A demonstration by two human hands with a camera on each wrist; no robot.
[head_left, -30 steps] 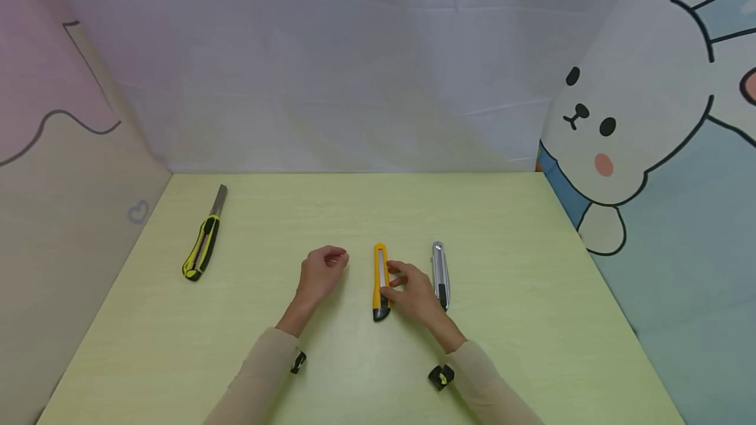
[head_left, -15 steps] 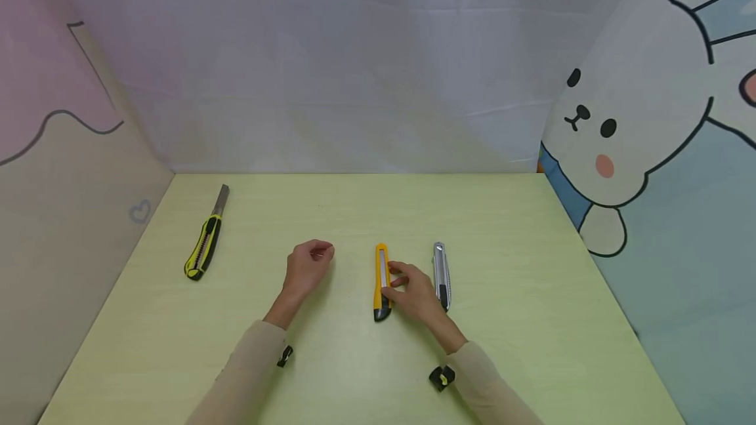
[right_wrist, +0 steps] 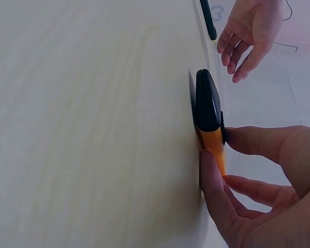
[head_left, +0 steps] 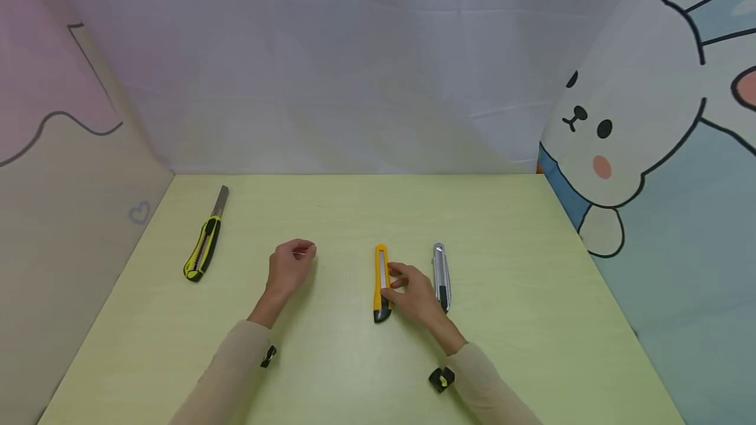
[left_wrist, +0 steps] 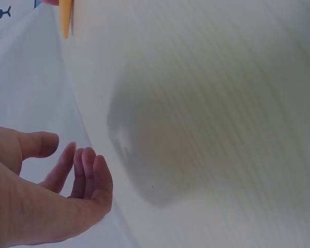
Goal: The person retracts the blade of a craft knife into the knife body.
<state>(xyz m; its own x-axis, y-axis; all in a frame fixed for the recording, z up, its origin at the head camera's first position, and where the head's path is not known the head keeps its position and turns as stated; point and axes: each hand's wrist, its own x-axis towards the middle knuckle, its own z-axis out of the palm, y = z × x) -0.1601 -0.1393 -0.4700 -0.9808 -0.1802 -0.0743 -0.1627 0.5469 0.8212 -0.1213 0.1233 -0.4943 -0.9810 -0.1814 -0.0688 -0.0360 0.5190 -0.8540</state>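
A yellow utility knife (head_left: 377, 284) with a black end lies near the middle of the table. My right hand (head_left: 416, 294) pinches it from its right side. In the right wrist view, the thumb presses at the slider of the yellow-and-black knife (right_wrist: 210, 132) while fingertips meet its edge. To the left, my left hand (head_left: 288, 269) hovers over the table with loosely bent fingers. The left wrist view shows that hand (left_wrist: 57, 201) with thumb and fingers apart, nothing between them.
On the far left lies a green-and-black utility knife (head_left: 203, 248) with its blade out. A silver utility knife (head_left: 440, 274) lies just right of my right hand. The pale table (head_left: 508, 359) is bounded by a white back sheet (head_left: 354, 84) and printed side panels.
My left hand has moved left, away from the yellow utility knife. My right hand and the knife have stayed in place.
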